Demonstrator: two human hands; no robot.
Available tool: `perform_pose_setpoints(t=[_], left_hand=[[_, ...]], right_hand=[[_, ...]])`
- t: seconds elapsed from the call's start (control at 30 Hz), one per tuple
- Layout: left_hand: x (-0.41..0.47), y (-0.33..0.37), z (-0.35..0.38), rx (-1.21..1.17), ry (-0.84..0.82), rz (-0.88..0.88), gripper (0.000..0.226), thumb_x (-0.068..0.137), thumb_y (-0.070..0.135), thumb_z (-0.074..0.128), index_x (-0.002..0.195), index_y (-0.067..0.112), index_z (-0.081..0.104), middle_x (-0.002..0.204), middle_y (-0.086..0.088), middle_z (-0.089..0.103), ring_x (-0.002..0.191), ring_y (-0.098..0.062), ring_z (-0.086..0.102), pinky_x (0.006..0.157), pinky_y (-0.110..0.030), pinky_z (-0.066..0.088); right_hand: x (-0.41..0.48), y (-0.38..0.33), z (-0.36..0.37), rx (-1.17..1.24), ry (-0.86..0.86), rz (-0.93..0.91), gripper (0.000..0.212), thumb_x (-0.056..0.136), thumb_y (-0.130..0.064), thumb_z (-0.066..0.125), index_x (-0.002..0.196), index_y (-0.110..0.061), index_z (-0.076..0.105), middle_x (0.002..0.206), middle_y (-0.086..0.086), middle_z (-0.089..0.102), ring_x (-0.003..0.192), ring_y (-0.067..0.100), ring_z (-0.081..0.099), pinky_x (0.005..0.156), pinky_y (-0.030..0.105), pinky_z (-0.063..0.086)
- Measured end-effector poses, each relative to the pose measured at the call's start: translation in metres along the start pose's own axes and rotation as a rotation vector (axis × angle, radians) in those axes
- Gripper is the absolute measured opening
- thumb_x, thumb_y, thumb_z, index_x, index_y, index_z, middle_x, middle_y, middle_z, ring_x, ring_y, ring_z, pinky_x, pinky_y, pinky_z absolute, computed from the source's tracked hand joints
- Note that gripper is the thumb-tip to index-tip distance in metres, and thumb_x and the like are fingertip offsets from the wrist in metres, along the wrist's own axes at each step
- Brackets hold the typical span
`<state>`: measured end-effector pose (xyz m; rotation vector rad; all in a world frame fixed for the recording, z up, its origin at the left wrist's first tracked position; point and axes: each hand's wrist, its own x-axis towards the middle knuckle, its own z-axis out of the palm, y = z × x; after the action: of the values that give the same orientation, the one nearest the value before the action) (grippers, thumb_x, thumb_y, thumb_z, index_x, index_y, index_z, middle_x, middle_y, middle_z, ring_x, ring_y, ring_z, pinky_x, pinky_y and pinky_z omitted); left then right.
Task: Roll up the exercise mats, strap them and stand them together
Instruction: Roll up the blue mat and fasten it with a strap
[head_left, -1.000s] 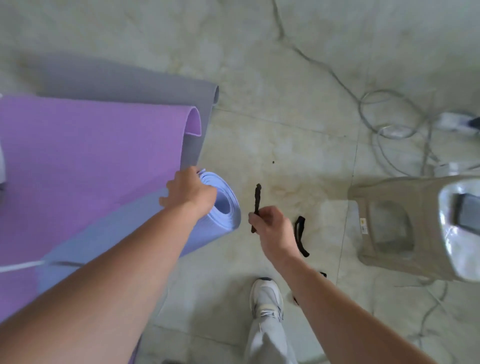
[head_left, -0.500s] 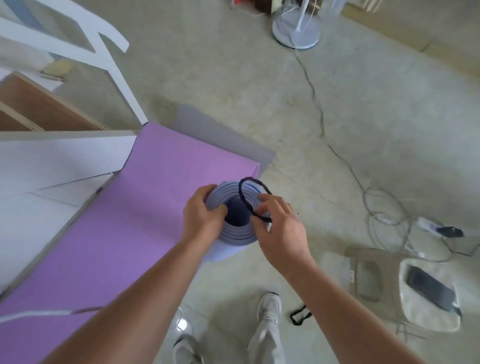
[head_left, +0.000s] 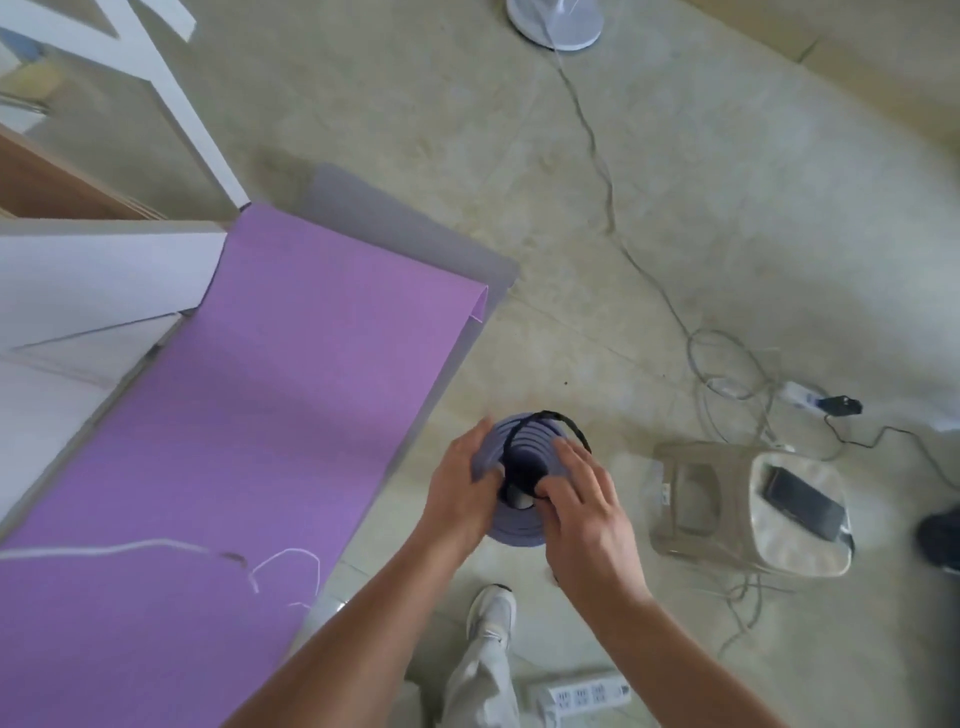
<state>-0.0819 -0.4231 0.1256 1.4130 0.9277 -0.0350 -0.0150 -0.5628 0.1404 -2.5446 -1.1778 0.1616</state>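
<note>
A rolled light-blue mat (head_left: 519, 530) stands upright on the floor, its spiral end facing me. My left hand (head_left: 460, 493) grips its left side. My right hand (head_left: 582, 499) presses on the right of the roll's top and holds a black strap loop (head_left: 563, 423) stretched over the upper rim. A purple mat (head_left: 249, 415) lies unrolled on the floor to the left, on top of a grey mat (head_left: 405, 228) whose far edge shows.
A beige plastic stool (head_left: 727, 499) with a phone (head_left: 800, 501) on it stands to the right. Cables (head_left: 727, 374) and power strips (head_left: 582, 693) lie on the floor. White boards (head_left: 93, 280) are at the left, a fan base (head_left: 556, 21) at the top. My shoe (head_left: 491, 613) is below the roll.
The rolled mat went from lying on the floor to standing upright. My right hand brought the black strap up and spread it as a loop over the roll's top.
</note>
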Motion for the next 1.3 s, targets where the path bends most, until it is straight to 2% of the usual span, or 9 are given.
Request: perform_pose_setpoints(t=[0.07, 0.17, 0.37, 0.53, 0.63, 0.73, 0.83, 1.03, 1.3], left_hand=[[0.003, 0.019, 0.020, -0.047, -0.095, -0.008, 0.031, 0.086, 0.034, 0.060, 0.114, 0.044, 0.053, 0.121, 0.018, 0.051, 0.109, -0.001, 0.053, 0.088, -0.010, 0.042], [0.013, 0.039, 0.058, 0.190, -0.043, -0.014, 0.058, 0.086, 0.046, 0.069, 0.136, 0.029, 0.044, 0.130, 0.009, 0.045, 0.113, -0.009, 0.053, 0.092, -0.021, 0.044], [0.030, 0.057, 0.132, 0.533, 0.096, 0.022, 0.034, 0.095, 0.017, 0.048, 0.128, 0.023, 0.045, 0.126, -0.007, 0.053, 0.107, -0.033, 0.058, 0.079, -0.037, 0.041], [0.031, 0.065, 0.167, 0.621, 0.084, 0.083, 0.028, 0.098, 0.016, 0.047, 0.126, 0.019, 0.046, 0.123, -0.009, 0.052, 0.104, -0.036, 0.059, 0.072, -0.034, 0.034], [0.042, 0.074, 0.175, 0.628, 0.105, 0.033, 0.027, 0.099, 0.018, 0.047, 0.127, 0.018, 0.045, 0.122, -0.012, 0.054, 0.105, -0.038, 0.058, 0.076, -0.037, 0.036], [0.050, 0.077, 0.179, 0.628, 0.072, 0.034, 0.021, 0.099, 0.023, 0.050, 0.119, 0.016, 0.045, 0.115, -0.011, 0.059, 0.099, -0.036, 0.059, 0.073, -0.035, 0.036], [0.038, 0.065, 0.170, 0.643, 0.040, 0.083, 0.018, 0.098, 0.020, 0.051, 0.116, 0.016, 0.047, 0.112, -0.010, 0.061, 0.098, -0.035, 0.059, 0.073, -0.034, 0.036], [0.007, 0.031, 0.135, 0.618, -0.055, 0.243, 0.025, 0.091, 0.006, 0.056, 0.114, 0.015, 0.054, 0.107, -0.007, 0.062, 0.090, -0.030, 0.059, 0.069, -0.033, 0.036], [-0.005, 0.024, 0.132, 0.660, -0.158, 0.276, 0.016, 0.098, 0.019, 0.056, 0.114, 0.016, 0.053, 0.099, 0.005, 0.051, 0.089, -0.022, 0.054, 0.070, -0.027, 0.033]], right_hand=[[0.000, 0.015, -0.007, -0.009, 0.002, 0.057, 0.013, 0.079, 0.008, 0.073, 0.086, -0.002, 0.068, 0.130, 0.021, 0.061, 0.125, 0.040, 0.055, 0.080, 0.040, 0.059], [0.000, 0.043, -0.018, 0.010, -0.021, 0.047, 0.025, 0.072, 0.013, 0.076, 0.093, 0.000, 0.070, 0.129, 0.020, 0.062, 0.129, 0.041, 0.052, 0.086, 0.039, 0.057], [-0.010, 0.090, -0.039, 0.058, 0.027, 0.140, 0.013, 0.081, 0.002, 0.061, 0.089, -0.005, 0.068, 0.132, 0.017, 0.060, 0.129, 0.042, 0.050, 0.077, 0.041, 0.058], [-0.035, 0.094, -0.067, -0.115, 0.052, 0.146, 0.007, 0.082, -0.018, 0.063, 0.075, -0.017, 0.063, 0.077, -0.001, 0.061, 0.073, 0.024, 0.059, 0.062, 0.036, 0.050], [-0.069, 0.074, -0.062, -0.024, -0.047, 0.304, 0.024, 0.088, -0.035, 0.046, 0.074, -0.021, 0.059, 0.058, -0.006, 0.056, 0.054, 0.017, 0.055, 0.054, 0.029, 0.042], [-0.094, 0.058, -0.045, 0.274, -0.215, 0.616, 0.030, 0.096, -0.038, 0.036, 0.081, -0.021, 0.056, 0.071, -0.001, 0.063, 0.070, 0.023, 0.057, 0.061, 0.033, 0.037], [-0.090, 0.089, -0.033, 0.196, -0.231, 0.999, 0.027, 0.101, -0.026, 0.037, 0.076, -0.017, 0.045, 0.077, 0.007, 0.066, 0.076, 0.034, 0.054, 0.062, 0.035, 0.033], [-0.032, 0.146, -0.060, 0.699, 0.190, 1.255, 0.025, 0.091, -0.029, 0.065, 0.067, -0.020, 0.070, 0.063, -0.004, 0.072, 0.065, 0.015, 0.073, 0.069, 0.047, 0.061], [0.068, 0.129, -0.064, 0.128, -0.464, 1.008, 0.079, 0.064, -0.091, 0.054, 0.066, -0.012, 0.056, 0.064, 0.000, 0.058, 0.058, 0.022, 0.055, 0.055, 0.029, 0.041]])
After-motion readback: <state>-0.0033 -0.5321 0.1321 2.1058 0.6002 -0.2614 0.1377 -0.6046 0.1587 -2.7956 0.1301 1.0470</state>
